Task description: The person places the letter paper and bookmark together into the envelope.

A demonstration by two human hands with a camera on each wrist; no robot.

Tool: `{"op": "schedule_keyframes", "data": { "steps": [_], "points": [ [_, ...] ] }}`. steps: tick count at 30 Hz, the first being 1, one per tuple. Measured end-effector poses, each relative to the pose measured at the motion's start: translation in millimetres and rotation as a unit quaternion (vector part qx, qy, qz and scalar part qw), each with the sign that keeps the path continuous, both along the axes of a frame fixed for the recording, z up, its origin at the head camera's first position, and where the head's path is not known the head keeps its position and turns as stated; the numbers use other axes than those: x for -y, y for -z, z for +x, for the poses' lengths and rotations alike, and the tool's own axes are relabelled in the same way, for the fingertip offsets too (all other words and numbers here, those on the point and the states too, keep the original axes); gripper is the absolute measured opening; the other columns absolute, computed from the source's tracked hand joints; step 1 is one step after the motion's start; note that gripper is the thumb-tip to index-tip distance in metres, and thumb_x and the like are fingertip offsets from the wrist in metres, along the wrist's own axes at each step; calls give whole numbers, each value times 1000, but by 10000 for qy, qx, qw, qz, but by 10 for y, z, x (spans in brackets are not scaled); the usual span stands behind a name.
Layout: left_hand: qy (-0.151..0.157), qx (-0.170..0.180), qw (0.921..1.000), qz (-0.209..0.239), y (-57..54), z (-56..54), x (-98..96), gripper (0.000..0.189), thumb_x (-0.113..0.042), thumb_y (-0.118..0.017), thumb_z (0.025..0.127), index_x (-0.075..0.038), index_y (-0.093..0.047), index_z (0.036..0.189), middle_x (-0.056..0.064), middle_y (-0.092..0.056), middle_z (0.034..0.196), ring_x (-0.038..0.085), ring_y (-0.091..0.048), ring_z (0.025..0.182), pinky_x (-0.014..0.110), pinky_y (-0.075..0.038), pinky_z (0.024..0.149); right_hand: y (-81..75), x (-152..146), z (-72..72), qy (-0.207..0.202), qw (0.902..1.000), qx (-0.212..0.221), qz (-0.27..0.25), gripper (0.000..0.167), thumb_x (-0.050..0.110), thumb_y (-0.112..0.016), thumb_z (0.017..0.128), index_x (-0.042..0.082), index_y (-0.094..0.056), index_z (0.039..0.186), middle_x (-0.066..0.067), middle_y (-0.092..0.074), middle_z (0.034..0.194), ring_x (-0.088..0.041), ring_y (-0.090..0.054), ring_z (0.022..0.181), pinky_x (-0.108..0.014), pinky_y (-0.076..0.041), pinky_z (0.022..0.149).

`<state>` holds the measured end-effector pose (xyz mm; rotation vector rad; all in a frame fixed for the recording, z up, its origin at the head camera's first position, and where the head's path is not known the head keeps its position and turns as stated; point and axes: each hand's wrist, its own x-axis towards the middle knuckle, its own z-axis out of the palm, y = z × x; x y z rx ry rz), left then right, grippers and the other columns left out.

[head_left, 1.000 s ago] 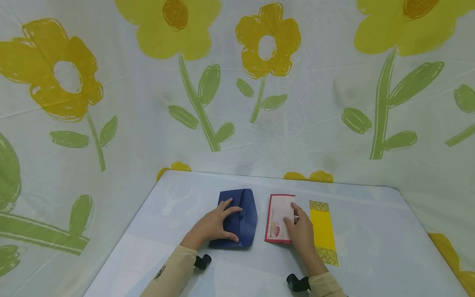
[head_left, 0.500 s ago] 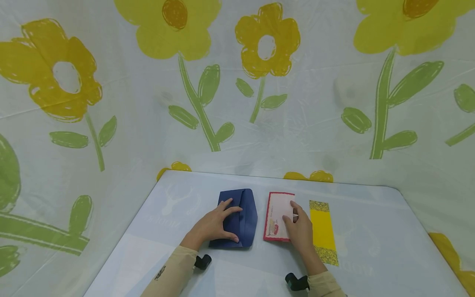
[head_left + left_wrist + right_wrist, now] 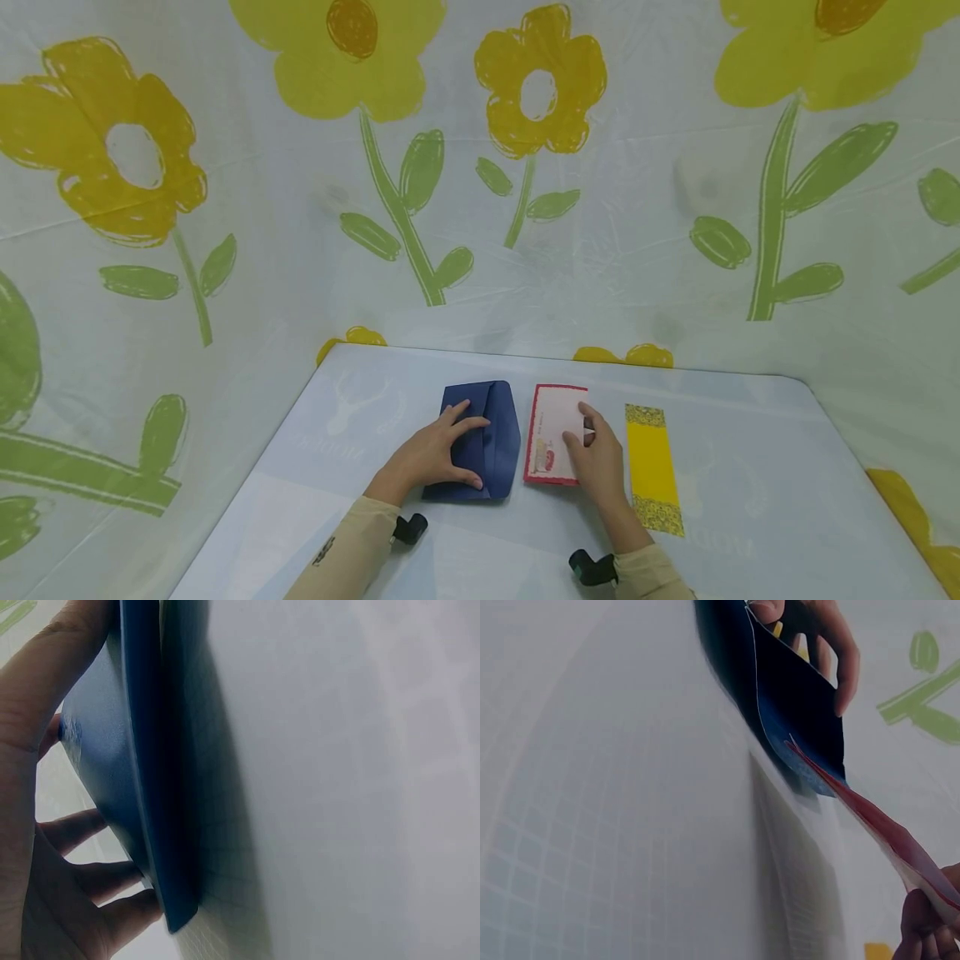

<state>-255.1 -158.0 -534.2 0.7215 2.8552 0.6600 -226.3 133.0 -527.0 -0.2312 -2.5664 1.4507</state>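
Observation:
A dark blue envelope [image 3: 505, 442] lies on the table with its flap unfolded to the right. My left hand [image 3: 431, 454] holds it, fingers spread over the body, thumb near the close edge of the mouth. In the right wrist view the envelope's mouth [image 3: 802, 694] gapes a little. My right hand [image 3: 600, 457] pinches the right edge of a white card [image 3: 557, 421] with a red border. This card stands just right of the flap, apart from it in the head view. In the right wrist view its far edge overlaps the envelope; contact cannot be told.
A yellow paper strip [image 3: 655, 467] with patterned ends lies right of my right hand. The pale table [image 3: 765, 450] meets a flower-printed curtain [image 3: 622, 275] at the back. Small black cameras [image 3: 591, 568] sit at both wrists.
My right hand has moved the card left and slightly away from me, closer to the envelope's flap. The left hand and the envelope have stayed in place.

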Motion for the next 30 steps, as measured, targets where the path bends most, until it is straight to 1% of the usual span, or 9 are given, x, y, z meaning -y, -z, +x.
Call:
{"op": "schedule_keyframes", "data": {
  "steps": [12,18,21,26,30],
  "points": [
    [15,33,10000,53,-34,14,3,96,-71,-82,67,-41,-45,150,10,-24,167,43,-29,149,61,-44,105,-14,173,-3,-73,9999,-89,-65,58,15,-71,95,9,-50,149,-14,-61,122,-21,-52,87,-24,-46,73],
    [-10,60,10000,2,-23,5,8,96,-72,-81,66,-43,-44,150,9,-23,168,41,-28,150,59,-44,107,-4,257,-13,-109,9999,-103,-6,58,14,-73,94,9,-51,148,-14,-62,122,-21,-53,87,-27,-48,75],
    [-19,40,10000,-5,-14,4,7,96,-73,-81,67,-42,-45,150,9,-23,167,42,-28,150,60,-44,106,-7,296,-16,-146,9998,-122,-1,58,14,-73,94,9,-51,148,-15,-62,122,-22,-53,87,-28,-49,77],
    [-4,27,10000,-29,-23,11,-2,95,-72,-81,67,-43,-44,149,10,-24,167,42,-31,149,60,-45,105,-13,346,-15,-175,9998,-73,31,59,16,-74,94,10,-51,148,-12,-62,122,-21,-54,87,-27,-51,79],
    [-1,40,10000,-41,-35,14,-8,95,-71,-82,67,-44,-44,149,10,-24,167,42,-32,148,60,-46,104,-19,374,-13,-227,9997,-82,30,60,15,-74,94,9,-51,148,-12,-62,122,-20,-55,87,-26,-51,77]
  ]
}}
